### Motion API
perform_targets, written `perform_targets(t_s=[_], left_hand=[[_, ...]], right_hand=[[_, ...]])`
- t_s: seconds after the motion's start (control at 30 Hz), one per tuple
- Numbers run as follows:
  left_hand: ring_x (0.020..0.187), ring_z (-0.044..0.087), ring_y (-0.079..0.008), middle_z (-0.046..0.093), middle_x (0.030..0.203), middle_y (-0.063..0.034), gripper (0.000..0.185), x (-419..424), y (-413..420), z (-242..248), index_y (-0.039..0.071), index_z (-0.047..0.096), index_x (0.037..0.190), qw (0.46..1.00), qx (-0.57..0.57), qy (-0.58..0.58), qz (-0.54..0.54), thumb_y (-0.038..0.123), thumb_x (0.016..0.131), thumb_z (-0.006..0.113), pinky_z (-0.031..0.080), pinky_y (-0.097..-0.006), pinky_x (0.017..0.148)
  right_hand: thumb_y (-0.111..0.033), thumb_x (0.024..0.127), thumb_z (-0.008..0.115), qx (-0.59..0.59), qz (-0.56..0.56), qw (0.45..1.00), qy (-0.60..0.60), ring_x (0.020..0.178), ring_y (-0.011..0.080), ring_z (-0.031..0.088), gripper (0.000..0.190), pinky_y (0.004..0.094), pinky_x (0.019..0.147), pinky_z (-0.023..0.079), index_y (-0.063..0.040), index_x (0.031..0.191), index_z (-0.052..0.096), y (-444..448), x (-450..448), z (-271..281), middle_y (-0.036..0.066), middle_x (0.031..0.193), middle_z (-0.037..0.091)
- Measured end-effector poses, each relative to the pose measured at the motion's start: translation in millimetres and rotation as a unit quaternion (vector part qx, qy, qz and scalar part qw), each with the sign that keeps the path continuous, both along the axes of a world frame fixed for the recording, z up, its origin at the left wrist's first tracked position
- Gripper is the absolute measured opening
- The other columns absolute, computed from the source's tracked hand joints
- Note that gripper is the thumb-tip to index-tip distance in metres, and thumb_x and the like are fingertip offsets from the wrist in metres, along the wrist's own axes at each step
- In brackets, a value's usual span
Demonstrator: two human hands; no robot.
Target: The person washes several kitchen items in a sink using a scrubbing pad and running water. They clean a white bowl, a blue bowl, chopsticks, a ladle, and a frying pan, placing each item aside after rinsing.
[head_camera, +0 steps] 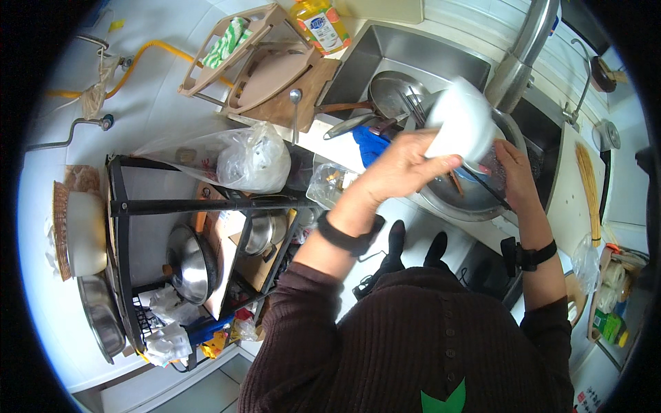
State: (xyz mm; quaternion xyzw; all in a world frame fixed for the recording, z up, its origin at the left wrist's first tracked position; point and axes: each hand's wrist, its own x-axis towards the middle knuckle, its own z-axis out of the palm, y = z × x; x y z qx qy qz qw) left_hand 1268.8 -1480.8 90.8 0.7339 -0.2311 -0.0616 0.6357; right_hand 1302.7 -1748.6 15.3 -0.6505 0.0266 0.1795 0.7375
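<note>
My left hand (pixel 413 162) grips a white bowl (pixel 462 121), tilted and blurred by motion, above the sink. Close beside it, the fingers of my right hand (pixel 516 173) curl around a greyish mesh-like scrubber (pixel 498 173), partly hidden. Below both hands sits a large metal basin (pixel 477 210) with a blue-rimmed dish (pixel 467 174) and chopsticks (pixel 455 184) in it. Behind the bowl, a frying pan (pixel 395 93) rests in the steel sink (pixel 434 44), with dark chopsticks (pixel 413 106) next to it. A blue cloth (pixel 371 144) hangs over the counter's edge near my left hand.
A spoon (pixel 295 111) lies on a wooden board (pixel 304 98), near a beige rack (pixel 279 77) and a detergent bottle (pixel 323 28). The metal faucet (pixel 521 57) reaches over the sink. Left stands a black shelf (pixel 196 207) with pots. A straw brush (pixel 586 180) lies at right.
</note>
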Motion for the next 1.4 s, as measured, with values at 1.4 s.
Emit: perform_targets(t_s=[1.4], left_hand=[[0.092, 0.068, -0.0308, 0.069, 0.099, -0.0178, 0.029, 53, 114, -39, -0.002, 0.066, 0.106, 0.885, 0.325, -0.151, 0.298, 0.018, 0.086, 0.073, 0.052, -0.0375, 0.082]], right_hand=[[-0.011, 0.076, 0.071, -0.595, 0.271, 0.659, -0.372, 0.104, 0.0268, 0.059, 0.025, 0.0402, 0.085, 0.049, -0.007, 0.100, 0.065, 7, 10, -26, 0.007, 0.103, 0.065]])
